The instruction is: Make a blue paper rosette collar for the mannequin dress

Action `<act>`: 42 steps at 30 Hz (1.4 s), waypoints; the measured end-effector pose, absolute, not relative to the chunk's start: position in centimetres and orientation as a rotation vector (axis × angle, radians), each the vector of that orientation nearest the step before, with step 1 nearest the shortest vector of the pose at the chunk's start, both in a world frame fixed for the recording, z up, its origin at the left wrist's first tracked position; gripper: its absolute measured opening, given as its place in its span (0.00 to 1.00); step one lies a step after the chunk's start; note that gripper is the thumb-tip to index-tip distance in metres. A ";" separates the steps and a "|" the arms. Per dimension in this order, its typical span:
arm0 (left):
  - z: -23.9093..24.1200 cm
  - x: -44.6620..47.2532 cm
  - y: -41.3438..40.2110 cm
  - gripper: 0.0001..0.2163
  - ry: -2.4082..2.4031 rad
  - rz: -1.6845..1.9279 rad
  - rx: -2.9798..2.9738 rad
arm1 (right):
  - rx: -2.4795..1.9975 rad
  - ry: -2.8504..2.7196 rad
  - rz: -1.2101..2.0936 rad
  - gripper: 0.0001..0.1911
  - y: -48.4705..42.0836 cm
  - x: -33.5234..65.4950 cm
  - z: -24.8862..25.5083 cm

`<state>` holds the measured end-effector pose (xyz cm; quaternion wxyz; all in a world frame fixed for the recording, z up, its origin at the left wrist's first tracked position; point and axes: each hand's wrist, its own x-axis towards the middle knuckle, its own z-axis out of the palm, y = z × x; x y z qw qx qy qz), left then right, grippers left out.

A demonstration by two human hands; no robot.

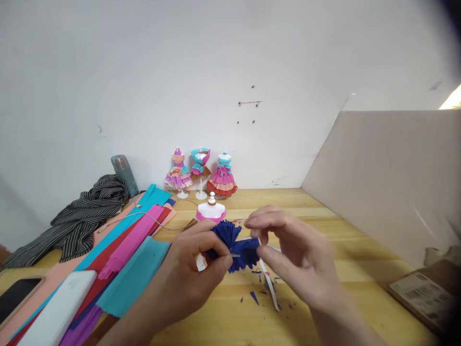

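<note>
My left hand [201,259] is closed, pinching a strip of dark blue crepe paper [248,250] between thumb and fingers. The strip is gathered into small pleats that fan out above the fingertips, and its flatter end points right. A thin shiny sliver, too small to name, shows at my left thumb tip. My right hand [291,250] hovers at the strip's right end, thumb and fingers apart, slightly blurred; whether its thumb touches the paper I cannot tell. Just behind my hands stands a small white mannequin [212,209] with pink paper around it, its lower part hidden.
Three mannequins in paper dresses [222,175] stand against the wall. Coloured crepe sheets [140,269], a white oblong object [59,310], a phone [18,298], striped cloth [90,216] and a bottle [124,173] lie left. Blue scraps and a white strip [270,283] lie below; a cardboard box [425,293] sits right.
</note>
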<state>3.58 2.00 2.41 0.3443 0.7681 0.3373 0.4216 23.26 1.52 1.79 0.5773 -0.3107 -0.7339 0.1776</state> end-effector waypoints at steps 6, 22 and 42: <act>2.9 3.5 1.9 0.07 0.886 1.022 1.891 | -0.641 -2.021 0.238 0.11 1.4 23.6 2.7; 1.9 3.1 2.9 0.07 0.825 1.051 1.823 | -0.735 -1.965 0.411 0.13 2.1 23.7 2.2; 2.4 2.6 2.2 0.06 0.615 1.066 1.485 | -0.611 -1.129 1.309 0.13 3.3 23.0 1.5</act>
